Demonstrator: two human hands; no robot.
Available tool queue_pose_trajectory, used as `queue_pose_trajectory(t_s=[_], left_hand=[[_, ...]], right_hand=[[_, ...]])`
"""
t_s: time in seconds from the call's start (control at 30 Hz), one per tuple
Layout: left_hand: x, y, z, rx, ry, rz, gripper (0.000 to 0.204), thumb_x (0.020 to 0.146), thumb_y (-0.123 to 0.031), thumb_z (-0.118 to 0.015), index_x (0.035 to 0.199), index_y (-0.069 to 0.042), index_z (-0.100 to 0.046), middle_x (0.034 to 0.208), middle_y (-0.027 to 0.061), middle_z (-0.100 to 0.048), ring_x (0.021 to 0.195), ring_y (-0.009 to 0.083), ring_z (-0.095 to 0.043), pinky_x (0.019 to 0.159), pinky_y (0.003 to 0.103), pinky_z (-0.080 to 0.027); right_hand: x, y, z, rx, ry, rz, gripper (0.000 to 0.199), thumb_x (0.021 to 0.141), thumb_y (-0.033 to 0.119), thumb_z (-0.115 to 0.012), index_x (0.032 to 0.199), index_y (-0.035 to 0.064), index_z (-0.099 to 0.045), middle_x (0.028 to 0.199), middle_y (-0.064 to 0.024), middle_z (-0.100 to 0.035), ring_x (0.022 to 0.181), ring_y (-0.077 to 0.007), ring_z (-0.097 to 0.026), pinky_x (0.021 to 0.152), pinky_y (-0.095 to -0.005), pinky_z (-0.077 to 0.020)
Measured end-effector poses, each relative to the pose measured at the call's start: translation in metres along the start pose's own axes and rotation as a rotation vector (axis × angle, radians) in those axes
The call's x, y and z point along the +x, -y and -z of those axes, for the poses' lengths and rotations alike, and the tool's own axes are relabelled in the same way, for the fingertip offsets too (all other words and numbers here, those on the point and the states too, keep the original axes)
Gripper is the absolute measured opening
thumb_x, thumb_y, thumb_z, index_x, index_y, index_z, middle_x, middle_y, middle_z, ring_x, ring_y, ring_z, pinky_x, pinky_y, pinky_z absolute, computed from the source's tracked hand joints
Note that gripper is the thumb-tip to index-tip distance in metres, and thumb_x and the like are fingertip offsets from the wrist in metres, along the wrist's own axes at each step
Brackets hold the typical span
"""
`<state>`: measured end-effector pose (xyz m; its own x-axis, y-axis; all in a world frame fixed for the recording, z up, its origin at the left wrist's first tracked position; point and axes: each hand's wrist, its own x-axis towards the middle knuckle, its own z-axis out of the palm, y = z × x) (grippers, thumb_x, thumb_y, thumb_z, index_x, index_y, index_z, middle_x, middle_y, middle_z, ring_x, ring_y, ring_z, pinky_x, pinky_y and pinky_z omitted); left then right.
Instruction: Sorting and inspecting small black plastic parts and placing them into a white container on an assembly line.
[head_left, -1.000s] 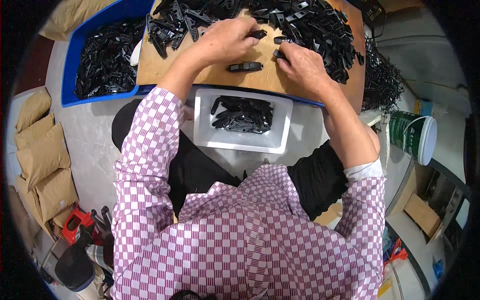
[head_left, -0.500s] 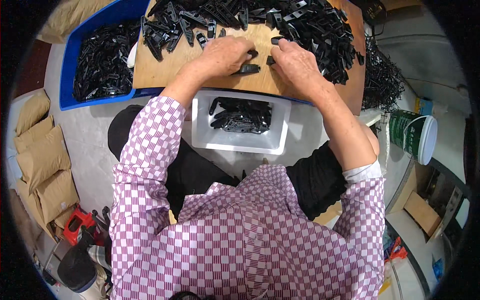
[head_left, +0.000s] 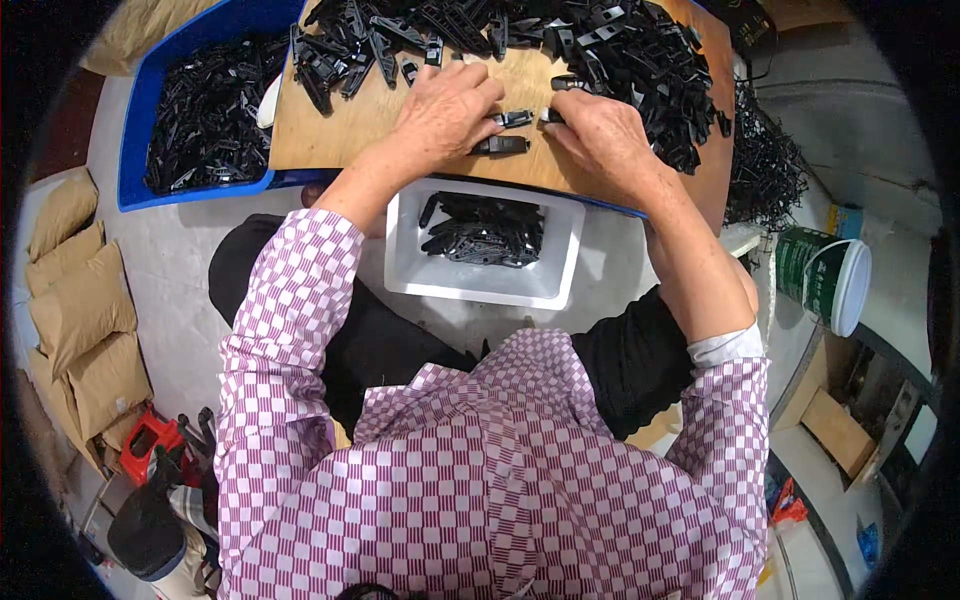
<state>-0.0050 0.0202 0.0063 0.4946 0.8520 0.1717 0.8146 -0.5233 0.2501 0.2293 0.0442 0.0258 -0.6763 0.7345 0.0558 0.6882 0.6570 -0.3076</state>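
My left hand [head_left: 448, 108] is closed on a black plastic part [head_left: 514, 118], whose end juts out past the fingertips toward the right. Just below it, another black part [head_left: 503, 145] lies on the wooden board [head_left: 330, 140]. My right hand [head_left: 598, 128] has its fingers curled and pinched around a small dark piece [head_left: 551, 116], mostly hidden by the fingers. A further black part [head_left: 568, 83] lies by the right knuckles. The two hands face each other with a small gap between.
Heaps of black plastic parts [head_left: 640, 75] cover the board's far and right sides. A blue bin [head_left: 128, 160] of similar parts stands at left. Under the board's near edge sits a white tub [head_left: 400, 270] holding more. A green bucket [head_left: 808, 272] is at right, brown sacks [head_left: 85, 310] at left.
My left hand has shifted slightly left and up, and more of the part in it shows. My right hand has moved slightly right and down. The view has shifted slightly.
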Motion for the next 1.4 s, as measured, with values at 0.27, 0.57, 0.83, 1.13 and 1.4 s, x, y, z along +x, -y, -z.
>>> queue_pose_trajectory(t_s=[0.27,0.57,0.83,1.13,1.4], left_hand=[[-0.008,0.000,0.001,0.064,-0.021,-0.058,0.014,0.076,-0.018,-0.074,0.084,-0.009,-0.066,0.089,0.0038,-0.062,0.094,0.0238,-0.057,0.085,0.040,-0.040],[-0.010,-0.003,0.003,-0.005,-0.036,-0.041,0.008,0.077,-0.015,-0.072,0.078,-0.008,-0.066,0.083,0.0047,-0.065,0.092,0.0233,-0.059,0.085,0.039,-0.041],[-0.012,-0.007,0.001,0.001,-0.073,-0.042,0.005,0.075,-0.009,-0.071,0.078,-0.008,-0.066,0.082,0.0035,-0.065,0.090,0.0228,-0.060,0.087,0.039,-0.041],[-0.010,-0.011,0.001,0.010,-0.040,-0.040,0.006,0.075,-0.006,-0.069,0.080,-0.008,-0.067,0.087,0.0028,-0.065,0.093,0.0215,-0.059,0.088,0.039,-0.041],[-0.011,-0.010,-0.001,0.041,-0.053,-0.041,0.006,0.077,-0.005,-0.067,0.082,-0.009,-0.068,0.087,0.0026,-0.064,0.095,0.0213,-0.059,0.089,0.038,-0.041]], right_hand=[[0.011,0.002,0.000,-0.004,0.013,0.136,0.017,0.085,0.014,-0.067,0.090,0.0037,-0.054,0.081,-0.0149,-0.060,0.080,-0.0368,-0.062,0.065,-0.0440,-0.0499],[0.007,0.004,0.007,0.024,0.095,0.170,0.017,0.085,0.014,-0.066,0.090,0.0044,-0.053,0.079,-0.0147,-0.060,0.078,-0.0367,-0.063,0.063,-0.0442,-0.0491],[-0.005,0.009,0.016,0.036,0.108,0.077,0.016,0.088,0.014,-0.065,0.093,0.0039,-0.054,0.078,-0.0171,-0.063,0.074,-0.0367,-0.064,0.062,-0.0448,-0.0485],[-0.008,0.011,0.009,0.005,0.163,0.054,0.016,0.089,0.016,-0.065,0.095,0.0050,-0.055,0.075,-0.0160,-0.064,0.071,-0.0354,-0.064,0.061,-0.0434,-0.0492],[-0.005,0.010,0.017,0.044,0.066,0.047,0.017,0.089,0.018,-0.065,0.098,0.0060,-0.056,0.076,-0.0157,-0.064,0.070,-0.0345,-0.065,0.059,-0.0430,-0.0492]])
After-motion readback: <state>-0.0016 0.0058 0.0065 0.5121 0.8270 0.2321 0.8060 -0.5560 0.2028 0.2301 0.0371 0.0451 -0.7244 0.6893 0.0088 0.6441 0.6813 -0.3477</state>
